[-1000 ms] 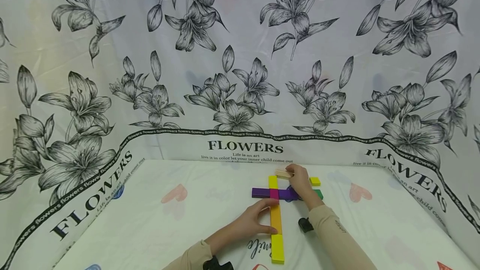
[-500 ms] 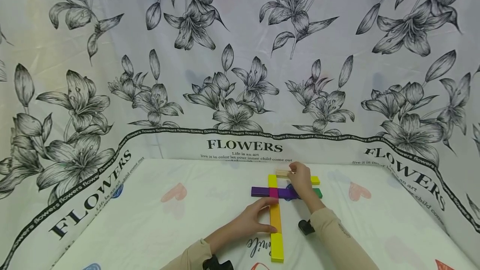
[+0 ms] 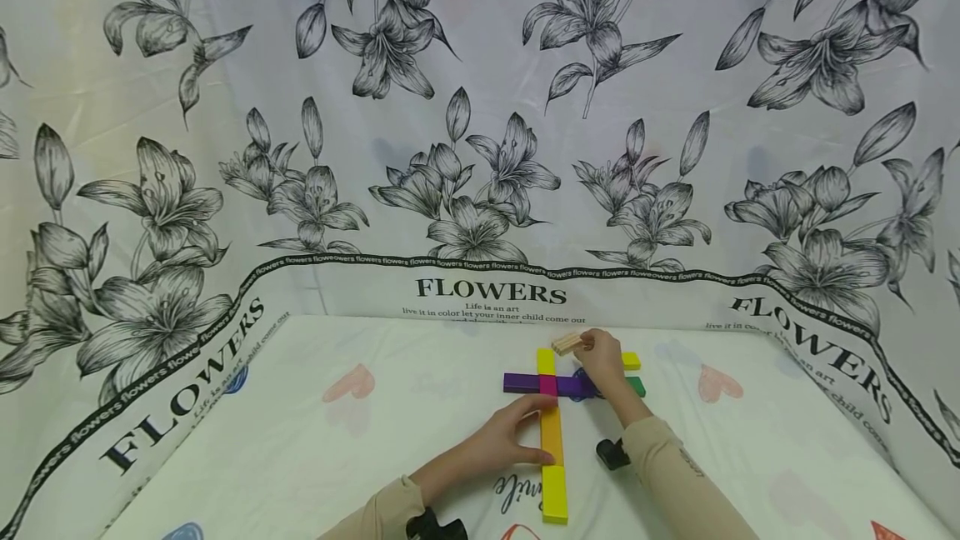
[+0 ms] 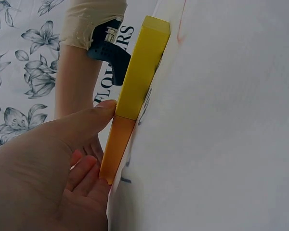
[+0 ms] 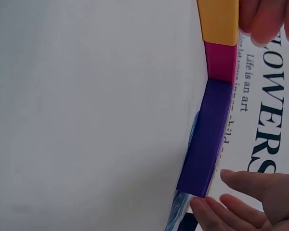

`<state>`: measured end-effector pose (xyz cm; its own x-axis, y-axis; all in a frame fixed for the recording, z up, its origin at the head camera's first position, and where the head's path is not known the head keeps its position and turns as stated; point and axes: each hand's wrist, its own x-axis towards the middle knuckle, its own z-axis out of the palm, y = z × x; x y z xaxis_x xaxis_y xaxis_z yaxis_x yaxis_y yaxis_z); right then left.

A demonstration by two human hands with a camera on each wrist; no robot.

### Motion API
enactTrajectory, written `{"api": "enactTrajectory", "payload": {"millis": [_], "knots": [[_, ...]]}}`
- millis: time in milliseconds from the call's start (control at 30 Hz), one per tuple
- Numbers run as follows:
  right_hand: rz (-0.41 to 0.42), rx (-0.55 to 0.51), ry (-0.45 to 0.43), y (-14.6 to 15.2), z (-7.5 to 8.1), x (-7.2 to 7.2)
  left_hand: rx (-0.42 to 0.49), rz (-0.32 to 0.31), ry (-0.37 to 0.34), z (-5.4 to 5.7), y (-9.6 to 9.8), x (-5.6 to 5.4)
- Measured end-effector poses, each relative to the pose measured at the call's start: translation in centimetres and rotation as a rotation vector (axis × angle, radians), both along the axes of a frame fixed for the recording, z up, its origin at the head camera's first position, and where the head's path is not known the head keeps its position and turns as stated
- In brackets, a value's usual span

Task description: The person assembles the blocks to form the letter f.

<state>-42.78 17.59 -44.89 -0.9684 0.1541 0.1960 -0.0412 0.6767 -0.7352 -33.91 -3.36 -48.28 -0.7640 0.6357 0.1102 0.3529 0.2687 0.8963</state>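
My left hand (image 3: 495, 442) rests along the left side of an orange block (image 3: 551, 432). Its thumb lies near the seam with a yellow block (image 4: 143, 70); its fingers reach the orange block's far end. Beyond sit a magenta block (image 3: 548, 386) and another yellow block (image 3: 545, 362), all in one line. Purple blocks (image 5: 205, 137) extend to both sides of the magenta one. My right hand (image 3: 602, 361), above the right purple block, pinches a pale ridged wooden piece (image 3: 566, 344) by its right end, tilted, left end lower. The right wrist view does not show that piece.
Right of my right hand lie a small yellow block (image 3: 632, 360) and a green block (image 3: 637, 387). A white cloth with printed hearts (image 3: 349, 386) covers the table. Flower-printed fabric (image 3: 480, 148) hangs upright behind it and along the sides.
The wooden piece has gone from lying level to tilted, its right end raised in my right hand's fingers. My left hand and the coloured blocks stay put.
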Motion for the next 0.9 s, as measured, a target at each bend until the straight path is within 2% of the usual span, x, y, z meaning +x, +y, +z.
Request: {"api": "enactTrajectory", "payload": {"millis": [300,600,900], "knots": [[0.036,0.029,-0.044,0.0,-0.7,-0.6,-0.008,0.0,0.002,0.1,0.0,0.1],[0.066,0.053,-0.034,-0.2,-1.3,-1.2,-0.009,0.0,0.023,0.1,0.0,0.0],[0.03,0.083,-0.033,-0.5,-1.5,-1.3,-0.007,-0.001,0.002,0.0,0.0,0.0]]}}
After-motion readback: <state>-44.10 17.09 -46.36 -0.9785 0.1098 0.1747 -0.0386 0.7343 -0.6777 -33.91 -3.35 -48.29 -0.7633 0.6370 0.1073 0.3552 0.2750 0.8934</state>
